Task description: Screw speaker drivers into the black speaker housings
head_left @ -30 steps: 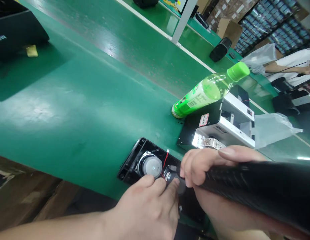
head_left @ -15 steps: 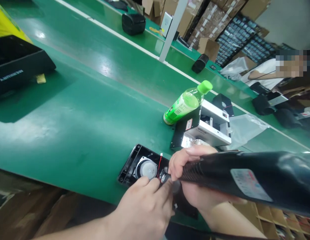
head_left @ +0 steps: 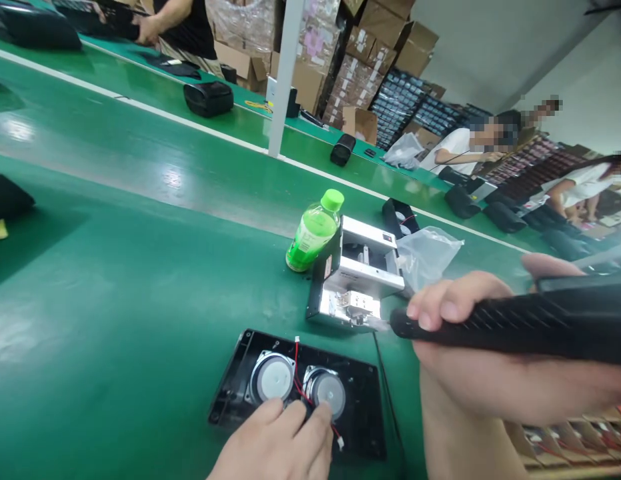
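Speakers, two of them side by side in a black speaker panel (head_left: 357,427), are lying on the green belt (head_left: 115,300) at its near edge, where we are pressing our left hand (head_left: 277,447) fingertips-down. We are gripping a black power screwdriver (head_left: 515,323) in our right hand (head_left: 485,360), hovering above the panel. Beyond are standing a metal device (head_left: 357,277), a green bottle (head_left: 313,233) and stacked cartons (head_left: 360,60), while other people (head_left: 460,150) are sitting across the line.

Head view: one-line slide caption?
Left hand rests on black speaker panel on green table; right hand grips black power screwdriver.
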{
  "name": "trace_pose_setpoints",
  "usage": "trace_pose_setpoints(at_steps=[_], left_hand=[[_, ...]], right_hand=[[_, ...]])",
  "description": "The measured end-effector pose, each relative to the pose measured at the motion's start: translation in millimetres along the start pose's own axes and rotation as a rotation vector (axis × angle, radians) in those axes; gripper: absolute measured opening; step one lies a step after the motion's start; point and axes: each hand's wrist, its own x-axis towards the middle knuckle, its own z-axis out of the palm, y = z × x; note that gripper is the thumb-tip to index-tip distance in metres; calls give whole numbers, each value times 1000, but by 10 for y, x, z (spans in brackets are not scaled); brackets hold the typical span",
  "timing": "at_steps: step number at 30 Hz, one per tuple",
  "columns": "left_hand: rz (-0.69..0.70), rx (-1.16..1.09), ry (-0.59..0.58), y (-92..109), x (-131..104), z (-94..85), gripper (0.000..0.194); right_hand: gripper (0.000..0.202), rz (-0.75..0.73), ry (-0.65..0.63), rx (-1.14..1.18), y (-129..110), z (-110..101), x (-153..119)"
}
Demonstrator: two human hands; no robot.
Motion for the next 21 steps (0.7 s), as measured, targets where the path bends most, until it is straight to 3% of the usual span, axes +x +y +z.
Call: trace_pose_setpoints(at_steps=[3,7,14,18,21], left_hand=[[14,20,2,29,79,36,29],[-44,5,-40,-61,82,-110,28],[-199,-80,-55,-416,-55,-478,39],[-250,-125,-120,-487,-70,-544,44],[-246,-149,-172,-501,-92,-523,46]], right_hand=[[69,-88,29,-12,227,183,77],[66,27,-1,15,368,314,64],[73,132,49,-27,341,276,27],[72,201,64,8,294,263,-30],[71,206,68,85,96,199,-182]])
